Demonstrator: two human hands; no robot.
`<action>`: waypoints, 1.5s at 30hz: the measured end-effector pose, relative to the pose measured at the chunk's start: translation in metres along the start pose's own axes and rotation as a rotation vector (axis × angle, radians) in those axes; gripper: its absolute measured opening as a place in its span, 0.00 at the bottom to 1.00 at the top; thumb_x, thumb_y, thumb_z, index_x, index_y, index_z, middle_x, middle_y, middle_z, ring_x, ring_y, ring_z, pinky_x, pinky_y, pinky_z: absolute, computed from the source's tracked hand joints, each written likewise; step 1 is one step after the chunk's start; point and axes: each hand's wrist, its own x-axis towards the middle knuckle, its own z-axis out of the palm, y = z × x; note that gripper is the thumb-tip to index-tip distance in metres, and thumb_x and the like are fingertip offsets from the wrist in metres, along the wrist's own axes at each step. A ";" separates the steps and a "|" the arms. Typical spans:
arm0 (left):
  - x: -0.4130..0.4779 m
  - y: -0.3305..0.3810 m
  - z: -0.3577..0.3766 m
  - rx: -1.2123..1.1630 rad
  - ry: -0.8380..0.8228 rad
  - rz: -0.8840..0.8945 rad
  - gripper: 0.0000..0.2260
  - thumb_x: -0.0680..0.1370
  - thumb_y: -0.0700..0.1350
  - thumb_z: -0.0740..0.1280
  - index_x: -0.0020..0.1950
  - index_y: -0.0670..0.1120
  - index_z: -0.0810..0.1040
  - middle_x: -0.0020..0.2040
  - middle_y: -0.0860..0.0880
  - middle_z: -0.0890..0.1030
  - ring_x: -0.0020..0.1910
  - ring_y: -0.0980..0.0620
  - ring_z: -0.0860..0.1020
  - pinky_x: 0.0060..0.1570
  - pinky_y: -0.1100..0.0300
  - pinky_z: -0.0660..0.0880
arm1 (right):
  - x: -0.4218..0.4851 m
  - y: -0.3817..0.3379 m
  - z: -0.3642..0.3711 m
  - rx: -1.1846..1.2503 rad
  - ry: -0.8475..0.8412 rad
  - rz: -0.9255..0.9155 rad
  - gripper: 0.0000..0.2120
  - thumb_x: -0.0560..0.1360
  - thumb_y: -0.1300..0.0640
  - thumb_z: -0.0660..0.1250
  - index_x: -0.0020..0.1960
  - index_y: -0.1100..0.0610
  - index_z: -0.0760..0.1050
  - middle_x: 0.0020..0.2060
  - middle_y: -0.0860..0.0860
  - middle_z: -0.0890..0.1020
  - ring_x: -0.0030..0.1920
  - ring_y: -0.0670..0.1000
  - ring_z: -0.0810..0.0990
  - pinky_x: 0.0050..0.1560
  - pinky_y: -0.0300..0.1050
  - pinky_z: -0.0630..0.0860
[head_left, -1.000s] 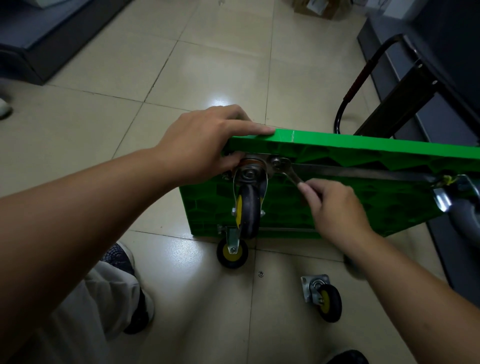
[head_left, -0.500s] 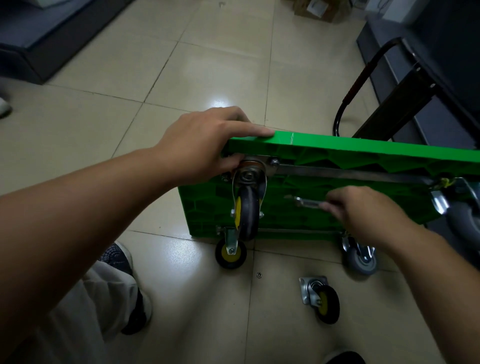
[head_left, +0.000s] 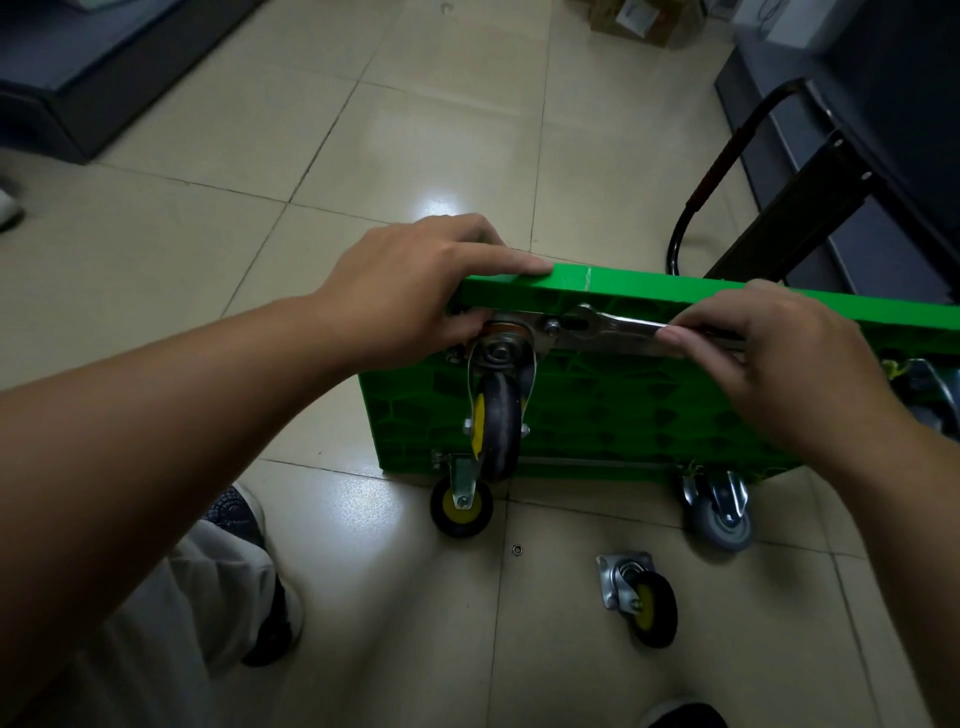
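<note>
Up from the middle of the underside comes the right hand, which half a second ago is lower with the wrench hanging free; now it pinches the shank between thumb and fingertips and lays the tool level along the top rail, its head just beside the bolt at the corner of the caster plate. Whether the head is actually seated on the bolt I cannot tell — it looks close, perhaps slightly to the side. The left hand keeps its place, fingers laid over the upper edge of the green cart deck and thumb curled beneath by the swivel, holding the deck on its side on the floor. The wrench is stiff, thin steel, smooth and likely slick, so a fingertip pinch at mid-shank gives little leverage; a full grip nearer the far end would probably turn the bolt better. The deck is rigid ribbed plastic, fairly light and apt to tip or roll on its lower wheels, so the top edge near the corner is the sensible place to brace it. A loose caster lies on the floor below, well apart from the deck, with a small ring — possibly a washer — near it.
</note>
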 end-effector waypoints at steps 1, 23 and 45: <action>0.000 0.000 0.000 0.002 0.002 -0.001 0.27 0.77 0.52 0.72 0.73 0.70 0.69 0.63 0.58 0.77 0.55 0.51 0.78 0.40 0.54 0.74 | 0.000 -0.002 0.000 0.003 0.017 -0.012 0.14 0.76 0.44 0.65 0.48 0.50 0.85 0.36 0.46 0.74 0.39 0.52 0.72 0.41 0.45 0.66; 0.000 0.003 -0.001 0.003 0.008 0.007 0.27 0.77 0.50 0.71 0.73 0.69 0.70 0.63 0.56 0.77 0.54 0.50 0.77 0.39 0.54 0.73 | 0.005 -0.002 0.020 -0.115 0.011 -0.041 0.14 0.78 0.41 0.64 0.48 0.49 0.83 0.38 0.51 0.82 0.40 0.57 0.79 0.37 0.45 0.70; 0.001 0.003 -0.001 -0.003 0.010 0.005 0.27 0.77 0.50 0.71 0.73 0.68 0.70 0.63 0.55 0.77 0.54 0.49 0.78 0.40 0.51 0.76 | -0.027 -0.059 0.112 1.020 -0.336 0.539 0.18 0.85 0.50 0.59 0.48 0.61 0.81 0.41 0.58 0.85 0.42 0.56 0.85 0.47 0.52 0.82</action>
